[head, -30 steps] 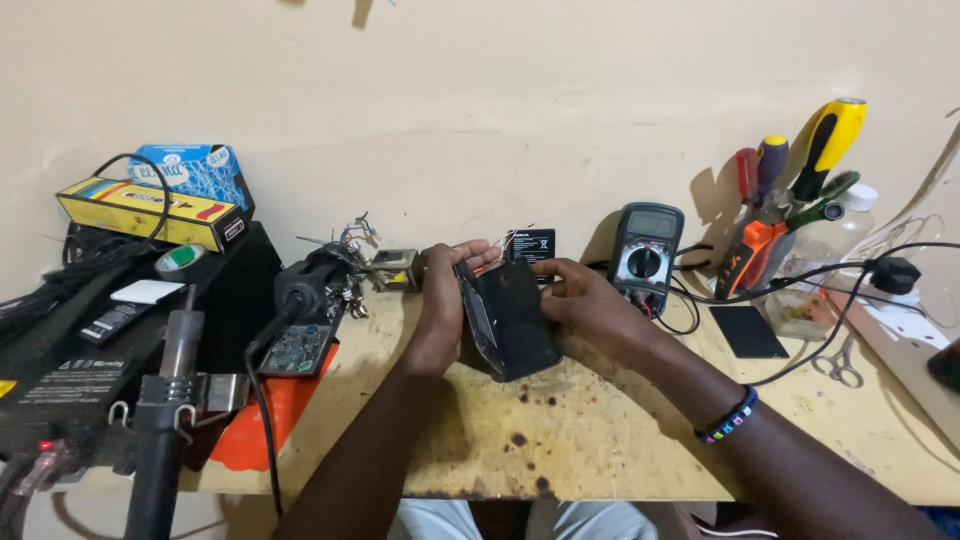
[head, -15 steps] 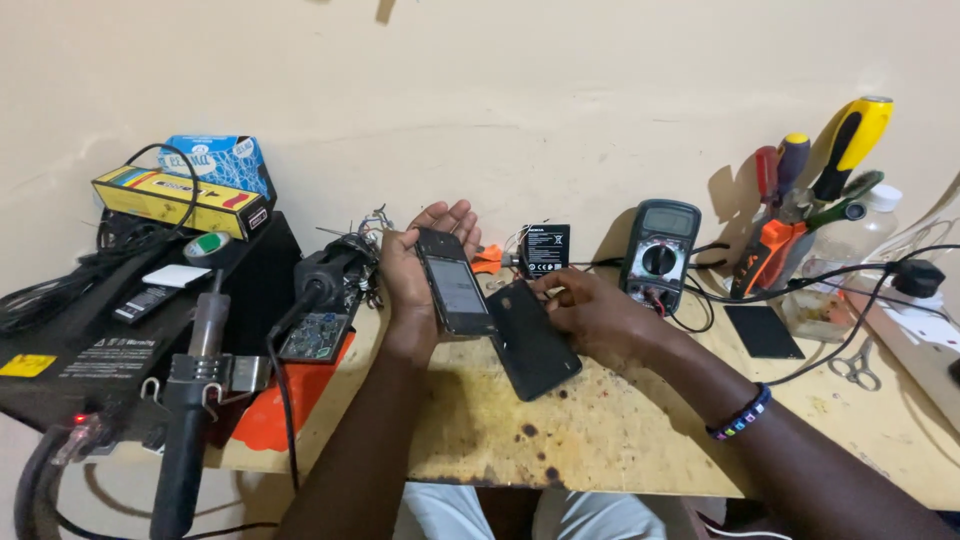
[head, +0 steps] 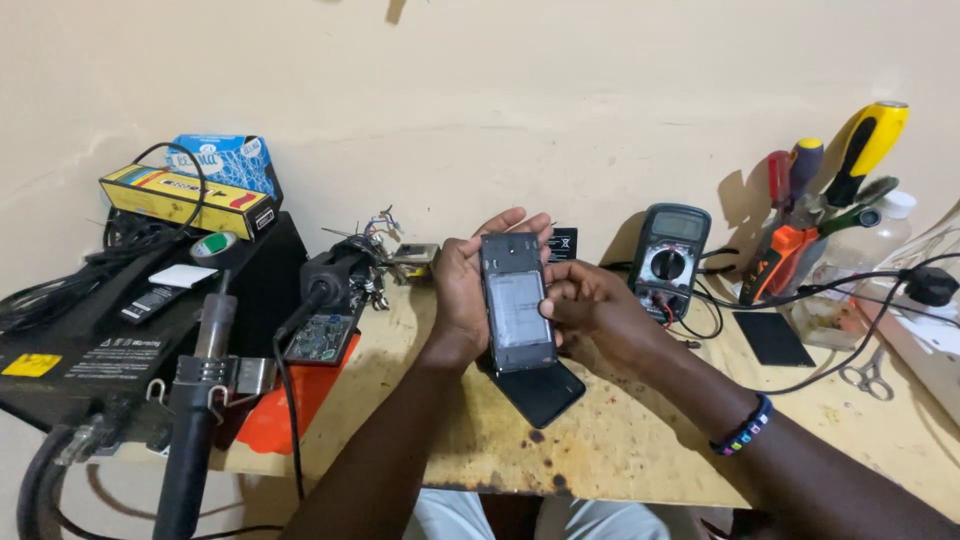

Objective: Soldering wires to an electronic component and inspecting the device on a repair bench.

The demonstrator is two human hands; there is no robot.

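Two hands meet over our stained wooden bench (head: 640, 450), and we take the multimeter (head: 668, 250) as our landmark. Far left of it, a yellow carton (head: 185, 198) and a blue carton (head: 225, 160) sit stacked on a black unit; we cannot tell what either holds. Nearer, just left of the meter, our left hand (head: 462, 290) cradles the opened phone (head: 516, 305) upright, fingers spread behind it, while our right hand (head: 590, 305) presses fingertips on its right edge. A black back cover (head: 545, 392) lies below. We judge the phone could slip from this loose cradle and strike the cover. Right of the meter, a holder grips screwdrivers (head: 860, 150) and pliers (head: 790, 250).
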